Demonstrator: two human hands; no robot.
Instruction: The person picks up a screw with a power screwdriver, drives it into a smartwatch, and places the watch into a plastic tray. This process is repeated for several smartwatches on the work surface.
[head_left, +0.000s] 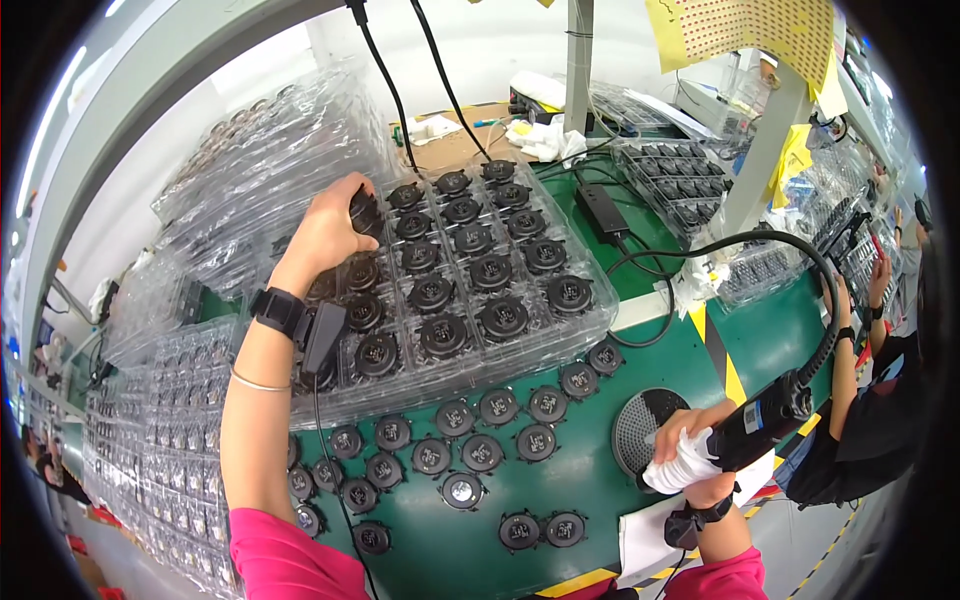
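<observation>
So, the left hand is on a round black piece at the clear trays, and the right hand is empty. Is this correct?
Not fully: the right hand holds a black handheld tool, as the head view shows. The left hand is indeed on a round black piece at the clear trays.

One round black piece (364, 210) is held far off, to the left. It looks tipped up on its side, and part of it is hidden. The fat black tool (762, 424) is held near, on the right. It slants, with a wrinkly white end (682, 466) low on the left and a thick black cord (833, 300) curling from the other.
</observation>
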